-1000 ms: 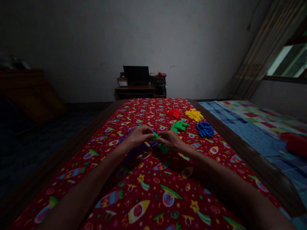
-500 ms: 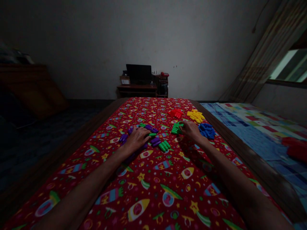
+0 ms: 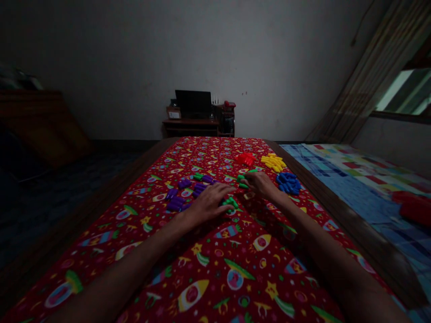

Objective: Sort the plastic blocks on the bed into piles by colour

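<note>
Red rocket-print cloth (image 3: 191, 287) bears 5 colours of pieces. Left of the near green pieces (image 3: 230, 204) are the purple pieces (image 3: 175, 205); my left hand (image 3: 210, 199) lies between, thumb and fingers apart. Beyond and right of the near green, my right hand (image 3: 262, 185) curls at the far green pieces (image 3: 241, 178); whether it pinches any, I can't tell. Also that way sit the red pile (image 3: 245, 159), yellow pile (image 3: 273, 163) and blue pile (image 3: 288, 184). Well past the near green stands a dark monitor (image 3: 193, 103). My left hand hides some purple; the lower edge crops my 2 forearms.
</note>
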`<state>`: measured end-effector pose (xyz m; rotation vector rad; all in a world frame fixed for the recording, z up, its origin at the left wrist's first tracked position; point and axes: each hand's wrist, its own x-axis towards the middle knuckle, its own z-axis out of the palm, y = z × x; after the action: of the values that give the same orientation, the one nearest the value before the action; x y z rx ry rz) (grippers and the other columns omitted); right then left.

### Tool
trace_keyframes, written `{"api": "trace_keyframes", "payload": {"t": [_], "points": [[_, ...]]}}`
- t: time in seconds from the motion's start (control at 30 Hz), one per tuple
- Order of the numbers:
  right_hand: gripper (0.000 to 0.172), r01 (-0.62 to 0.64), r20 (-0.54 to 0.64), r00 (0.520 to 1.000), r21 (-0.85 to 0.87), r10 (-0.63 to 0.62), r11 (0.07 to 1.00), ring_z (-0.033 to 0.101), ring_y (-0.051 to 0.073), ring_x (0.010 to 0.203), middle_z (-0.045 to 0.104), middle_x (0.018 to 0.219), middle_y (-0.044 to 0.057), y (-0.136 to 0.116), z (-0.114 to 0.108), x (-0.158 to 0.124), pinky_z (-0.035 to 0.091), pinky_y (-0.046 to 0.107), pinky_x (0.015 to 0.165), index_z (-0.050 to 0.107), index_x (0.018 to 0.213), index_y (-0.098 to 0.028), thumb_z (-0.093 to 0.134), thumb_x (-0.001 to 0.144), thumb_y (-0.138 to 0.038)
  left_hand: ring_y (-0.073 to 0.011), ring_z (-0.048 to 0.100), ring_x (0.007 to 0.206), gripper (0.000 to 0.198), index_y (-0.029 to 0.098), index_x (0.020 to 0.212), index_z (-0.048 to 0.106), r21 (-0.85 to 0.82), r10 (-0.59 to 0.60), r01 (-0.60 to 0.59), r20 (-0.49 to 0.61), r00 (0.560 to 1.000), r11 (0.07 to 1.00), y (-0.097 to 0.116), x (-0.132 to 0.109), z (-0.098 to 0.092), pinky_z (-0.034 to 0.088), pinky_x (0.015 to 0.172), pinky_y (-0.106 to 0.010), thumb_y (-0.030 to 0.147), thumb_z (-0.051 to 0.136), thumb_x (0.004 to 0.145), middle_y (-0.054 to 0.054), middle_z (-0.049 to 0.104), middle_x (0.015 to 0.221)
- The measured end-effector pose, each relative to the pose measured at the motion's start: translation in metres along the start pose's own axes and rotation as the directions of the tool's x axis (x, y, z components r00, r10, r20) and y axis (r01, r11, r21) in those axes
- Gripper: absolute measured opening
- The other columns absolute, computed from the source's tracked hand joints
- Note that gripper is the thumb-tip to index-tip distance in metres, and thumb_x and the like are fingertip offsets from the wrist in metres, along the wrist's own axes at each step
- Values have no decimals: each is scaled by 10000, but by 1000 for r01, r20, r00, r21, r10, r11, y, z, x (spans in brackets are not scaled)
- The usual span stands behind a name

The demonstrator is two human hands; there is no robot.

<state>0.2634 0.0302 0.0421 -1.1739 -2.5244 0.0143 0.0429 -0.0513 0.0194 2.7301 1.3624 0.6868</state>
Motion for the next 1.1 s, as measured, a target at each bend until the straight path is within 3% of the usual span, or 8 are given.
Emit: {"api": "trace_keyframes", "payload": {"t": [0.13, 0.33, 0.5, 0.57, 0.67, 0.8, 1.0, 1.1], "points": [[302, -99, 18, 995, -150, 103, 984, 588, 166, 756, 687, 861, 92, 31, -5, -1, 302, 245, 615, 686, 953, -162, 507, 924, -404, -249, 535, 1160, 310, 251, 1151, 629, 123, 78, -101, 181, 980, 987, 9, 0, 4, 371, 1013, -405, 368, 626, 865, -60, 639, 1210], [265, -199, 17, 979, -138, 203, 970, 608, 194, 832, 704, 936, 95, 32, 3, -2, 346, 247, 649, 647, 1074, -178, 581, 878, -343, -226, 632, 985, 267, 180, 1077, 654, 165, -105, 96, 46, 993, 982, 5, 1, 3, 445, 922, -371, 310, 458, 950, -103, 697, 1056], [281, -188, -62, 981, -110, 182, 976, 600, 188, 790, 704, 940, 101, 20, -2, 0, 316, 246, 618, 629, 1126, -162, 545, 885, -280, -210, 667, 905, 291, 170, 1004, 676, -53, -244, 238, -149, 958, 970, -10, 1, 0, 496, 829, -310, 330, 441, 942, -81, 724, 999], [249, -161, -88, 984, -58, 155, 985, 579, 170, 723, 696, 855, 93, 7, -5, 2, 297, 246, 599, 666, 1030, -143, 498, 912, -283, -204, 677, 864, 277, 177, 979, 690, -163, -326, 297, -204, 923, 941, -12, 3, -2, 505, 819, -303, 343, 479, 915, -59, 739, 972], [343, 20, -41, 999, 163, -13, 987, 517, 122, 608, 651, 711, 45, -21, -4, 3, 284, 230, 572, 691, 895, -139, 413, 961, -329, -192, 681, 798, 289, 195, 942, 707, -316, -430, 358, -199, 881, 879, -9, 7, -5, 518, 782, -291, 389, 499, 891, -33, 752, 917], [224, 156, 14, 985, 320, -169, 934, 450, 89, 539, 610, 650, -1, -46, 5, 1, 261, 214, 542, 696, 940, -149, 524, 910, -289, -198, 680, 806, 314, 189, 890, 709, -454, -468, 348, -185, 864, 820, -6, 10, -8, 525, 759, -284, 449, 538, 847, -30, 754, 892], [198, -28, -76, 996, 267, 50, 963, 544, 118, 622, 670, 722, 33, -9, 3, 9, 340, 209, 589, 714, 878, -137, 544, 868, -238, -205, 677, 905, 337, 175, 999, 680, -450, -464, 347, -180, 868, 823, -13, 10, -12, 527, 825, -300, 416, 486, 868, -53, 741, 988], [236, -243, -219, 939, 116, 264, 963, 605, 164, 723, 710, 835, 75, 24, -4, 7, 376, 240, 648, 708, 952, -144, 520, 885, -271, -213, 662, 981, 343, 172, 1080, 653, -309, -441, 370, -204, 874, 876, -27, 7, -17, 510, 897, -334, 345, 438, 877, -68, 715, 1089]]}}
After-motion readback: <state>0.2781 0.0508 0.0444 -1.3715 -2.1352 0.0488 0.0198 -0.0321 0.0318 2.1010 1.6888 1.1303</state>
